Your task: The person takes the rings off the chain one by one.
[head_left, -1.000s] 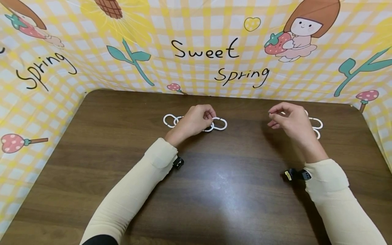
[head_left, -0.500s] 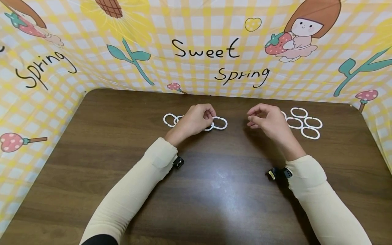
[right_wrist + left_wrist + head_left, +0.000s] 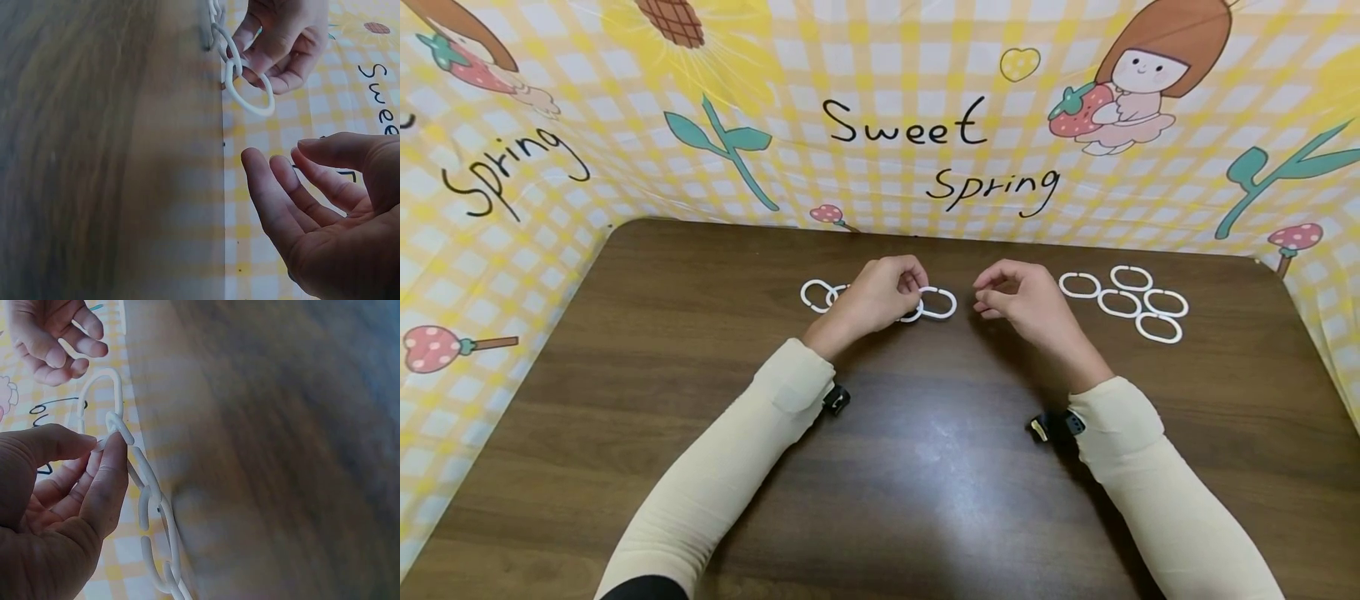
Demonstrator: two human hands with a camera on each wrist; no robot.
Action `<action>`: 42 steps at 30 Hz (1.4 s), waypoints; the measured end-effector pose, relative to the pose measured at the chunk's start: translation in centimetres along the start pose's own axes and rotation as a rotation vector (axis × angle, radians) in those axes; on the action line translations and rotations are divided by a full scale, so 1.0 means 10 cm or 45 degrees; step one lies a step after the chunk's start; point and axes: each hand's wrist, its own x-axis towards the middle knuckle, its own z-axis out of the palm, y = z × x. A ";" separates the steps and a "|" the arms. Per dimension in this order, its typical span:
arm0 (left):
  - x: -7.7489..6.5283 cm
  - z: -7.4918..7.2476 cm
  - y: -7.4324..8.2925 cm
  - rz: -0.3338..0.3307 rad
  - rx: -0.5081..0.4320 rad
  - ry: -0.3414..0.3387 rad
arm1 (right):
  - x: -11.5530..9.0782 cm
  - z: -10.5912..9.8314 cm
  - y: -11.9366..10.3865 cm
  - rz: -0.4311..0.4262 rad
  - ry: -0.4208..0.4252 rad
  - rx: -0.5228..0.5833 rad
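I have the chain (image 3: 149, 474) at 11 o'clock on the bench (image 3: 850, 517), its end link (image 3: 953, 305) pointing toward 3 o'clock. The left hand (image 3: 882, 293) pinches the chain between thumb and finger, near that end link. The right hand (image 3: 1026, 296), at 1 o'clock, is released: fingers loosely bent, nothing between them, and apart from the end link. Five more links (image 3: 1120, 316) lie clustered at 2 o'clock, well apart from the chain.

I can't feel the grip from here, so I'd make the left pinch firm but light, enough to stop the chain twisting, and leave the end link clear of the fingers. I'd bring the right hand in low from 3 o'clock and take that link by its rounded end. Some links show small slits; in my judgement, a hard tug across one could unhook its neighbour.
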 end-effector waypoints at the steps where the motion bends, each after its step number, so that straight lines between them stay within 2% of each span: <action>1: 0.00 0.00 0.00 0.000 0.002 0.001 | 0.01 0.01 0.00 0.002 -0.003 0.003; 10: -0.01 -0.01 0.03 -0.017 -0.003 0.000 | 0.06 0.14 0.01 0.016 -0.008 0.034; 33: -0.01 0.03 -0.02 -0.014 0.005 0.004 | 0.10 0.38 0.02 0.071 -0.001 0.289; 42: -0.04 0.00 -0.01 -0.024 -0.020 0.021 | 0.11 0.41 0.02 0.086 -0.002 0.306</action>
